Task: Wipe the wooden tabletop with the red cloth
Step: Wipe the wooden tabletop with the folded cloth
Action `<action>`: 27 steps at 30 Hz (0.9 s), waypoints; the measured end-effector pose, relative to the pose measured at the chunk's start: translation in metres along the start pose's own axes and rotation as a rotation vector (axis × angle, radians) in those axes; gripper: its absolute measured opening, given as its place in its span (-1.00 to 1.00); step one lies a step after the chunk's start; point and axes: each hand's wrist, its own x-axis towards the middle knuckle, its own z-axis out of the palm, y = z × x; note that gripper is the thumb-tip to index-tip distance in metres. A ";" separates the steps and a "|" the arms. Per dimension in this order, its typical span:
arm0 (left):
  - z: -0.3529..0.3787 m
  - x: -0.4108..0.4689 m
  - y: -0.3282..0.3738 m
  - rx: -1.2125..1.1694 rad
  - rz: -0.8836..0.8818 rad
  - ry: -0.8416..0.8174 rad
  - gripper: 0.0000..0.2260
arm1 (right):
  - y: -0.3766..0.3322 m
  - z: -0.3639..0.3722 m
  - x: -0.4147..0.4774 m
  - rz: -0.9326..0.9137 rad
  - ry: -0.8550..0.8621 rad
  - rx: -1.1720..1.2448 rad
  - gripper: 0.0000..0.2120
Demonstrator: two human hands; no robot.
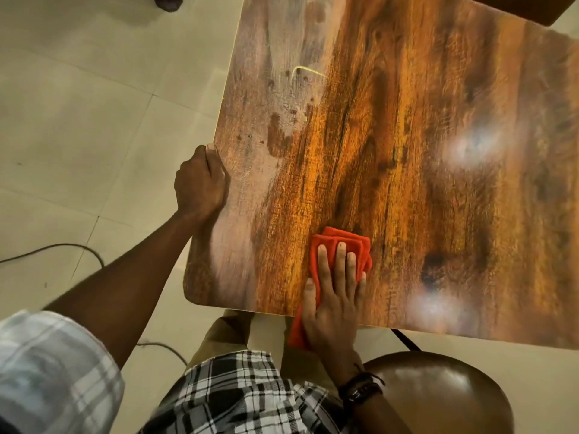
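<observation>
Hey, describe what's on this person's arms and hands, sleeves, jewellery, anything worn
The left arm is bare below a rolled-up pale blue and white plaid sleeve. The right wrist carries a dark watch or band. Both hands, left hand and right hand, are ungloved, with no rings visible.

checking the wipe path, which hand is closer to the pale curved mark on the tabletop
Left. The left hand grips the table's left edge, just below and left of the pale curved mark. The right hand presses the red cloth flat near the tabletop's near edge, farther away.
</observation>
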 end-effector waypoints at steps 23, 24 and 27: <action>-0.065 -0.022 -0.086 -0.598 -0.509 0.037 -0.52 | -0.128 0.034 0.120 -0.593 -0.191 -0.074 -0.43; -0.063 -0.022 -0.083 -0.603 -0.503 0.047 -0.53 | -0.130 0.036 0.099 -0.640 -0.230 -0.076 -0.43; -0.055 -0.019 -0.066 -0.617 -0.464 0.058 -0.54 | -0.127 0.038 0.047 -0.768 -0.296 -0.088 -0.44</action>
